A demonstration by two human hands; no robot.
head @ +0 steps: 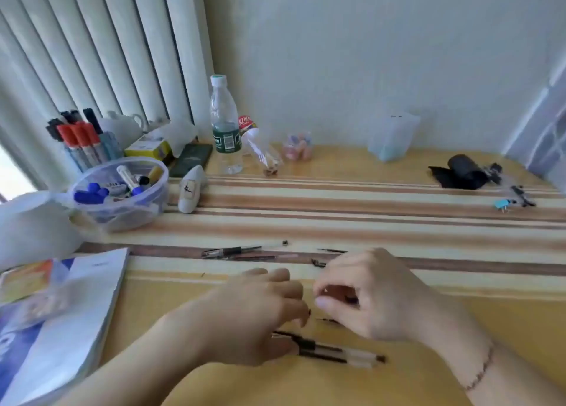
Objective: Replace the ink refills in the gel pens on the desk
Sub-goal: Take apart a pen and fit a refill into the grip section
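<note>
Bench (367, 221), striped wood, carries everything. Biggest clutter sits well off to the left of the hands: booklet (76, 313), tub of markers (122, 191), water bottle (225, 123) far beyond both hands. None of it is in the way.

Left hand (254, 316) and right hand (370, 295) hang close together over the near-centre bench, fingertips facing each other w/ a small gap. Right hand: thumb and forefinger curled in a pinch round something small and dark, prob. a pen tip or cap piece; too blurred to name. Left hand: fingers curled down, a small dark bit at its fingertips, can't tell if it's gripped or only touched.

Key relation: 2 gel pens (333, 350) lie just below the hands, on the near side, side by side, long axis running left-right w/ a slight downward tilt to the right. Their left ends tuck under the left hand, so that hand is nearer the grip section; the right hand sits above their mid-length.

Beyond the hands, 1 more gel pen (232, 250) and a loose refill (263, 257) lie parallel, also left-right, nearer the left hand's line. A thin tip piece (332, 250) sits just beyond the right hand.

Judgement: next pick is likely the near pair, a short drop toward the body, no reach needed.
</note>
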